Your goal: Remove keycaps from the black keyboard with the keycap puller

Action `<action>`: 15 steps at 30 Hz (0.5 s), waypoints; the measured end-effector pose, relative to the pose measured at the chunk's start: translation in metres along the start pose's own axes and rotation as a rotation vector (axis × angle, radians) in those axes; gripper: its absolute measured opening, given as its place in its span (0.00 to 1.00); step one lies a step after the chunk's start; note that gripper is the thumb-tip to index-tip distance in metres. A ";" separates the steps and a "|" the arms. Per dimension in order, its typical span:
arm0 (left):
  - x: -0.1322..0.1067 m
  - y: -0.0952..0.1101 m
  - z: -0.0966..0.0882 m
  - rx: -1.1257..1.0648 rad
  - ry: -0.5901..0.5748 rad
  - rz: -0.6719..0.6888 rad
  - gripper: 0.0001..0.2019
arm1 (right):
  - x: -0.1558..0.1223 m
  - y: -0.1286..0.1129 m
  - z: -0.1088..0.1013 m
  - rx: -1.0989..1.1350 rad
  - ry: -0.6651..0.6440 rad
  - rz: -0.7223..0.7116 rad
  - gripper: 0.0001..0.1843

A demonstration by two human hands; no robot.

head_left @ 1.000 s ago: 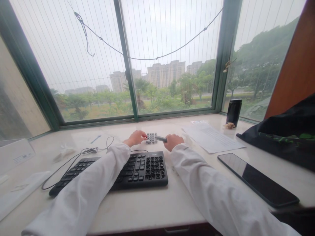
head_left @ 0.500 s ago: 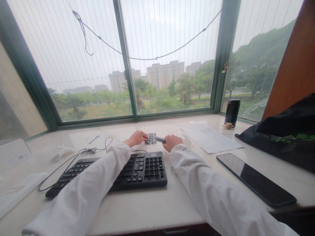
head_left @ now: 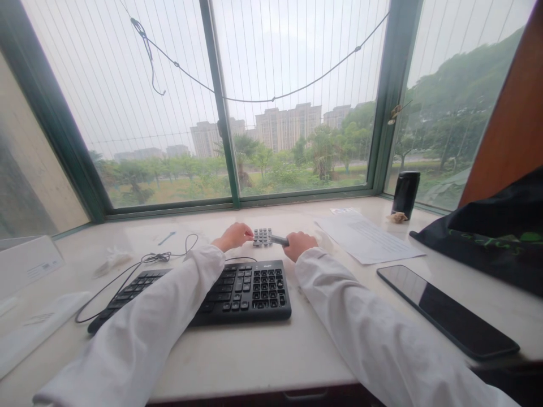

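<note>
My right hand is closed around a flat grey tool. The tool points left, its tip at the right edge of a block of small grey keycaps set out in rows; its exact kind is too small to tell. Just left of the keycaps is my left hand, fingers loosely bent and apart, with nothing visible in them. In front of both hands lies a black keyboard. Its number pad shows bare sockets without caps. My left sleeve covers the keyboard's middle.
A black phone lies at the right, a printed sheet behind it. Farther back stand a black can and a dark bag. A cable and crumpled tissue lie left, near a white box.
My left fingertips have drawn slightly left, off the edge of the keycaps. The right hand keeps its hold on the grey tool. The whole view has shifted a little.
</note>
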State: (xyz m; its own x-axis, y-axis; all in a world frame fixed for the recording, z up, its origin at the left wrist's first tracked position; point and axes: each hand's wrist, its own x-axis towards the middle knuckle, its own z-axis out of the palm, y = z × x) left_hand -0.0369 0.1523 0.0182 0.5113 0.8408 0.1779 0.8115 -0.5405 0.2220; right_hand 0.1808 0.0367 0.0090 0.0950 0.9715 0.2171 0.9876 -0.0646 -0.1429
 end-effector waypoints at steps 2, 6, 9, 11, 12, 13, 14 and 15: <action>-0.001 0.001 0.001 0.010 0.004 0.000 0.11 | 0.001 0.001 0.001 0.003 0.008 -0.003 0.17; -0.002 0.005 0.003 0.033 0.020 0.015 0.10 | 0.001 0.001 0.001 0.010 0.006 -0.006 0.17; -0.001 0.008 0.003 0.050 0.033 0.026 0.11 | 0.000 0.000 0.001 0.013 -0.009 -0.008 0.16; -0.001 0.009 0.002 0.063 0.041 0.028 0.11 | 0.000 0.000 0.000 0.015 -0.013 -0.009 0.17; -0.001 0.010 0.002 0.069 0.045 0.028 0.11 | 0.000 0.000 0.000 0.017 -0.012 -0.010 0.17; -0.001 0.011 0.001 0.076 0.050 0.027 0.11 | 0.000 -0.001 0.000 0.018 -0.012 -0.010 0.17; -0.002 0.012 -0.001 0.082 0.055 0.025 0.11 | 0.000 0.000 0.000 0.020 -0.010 -0.011 0.17; -0.003 0.012 -0.002 0.089 0.060 0.024 0.11 | 0.001 0.000 0.000 0.020 -0.006 -0.012 0.17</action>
State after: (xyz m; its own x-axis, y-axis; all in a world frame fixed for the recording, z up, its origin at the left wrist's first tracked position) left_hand -0.0292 0.1428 0.0228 0.5151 0.8230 0.2395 0.8226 -0.5532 0.1318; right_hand 0.1804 0.0373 0.0088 0.0826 0.9736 0.2128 0.9859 -0.0487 -0.1600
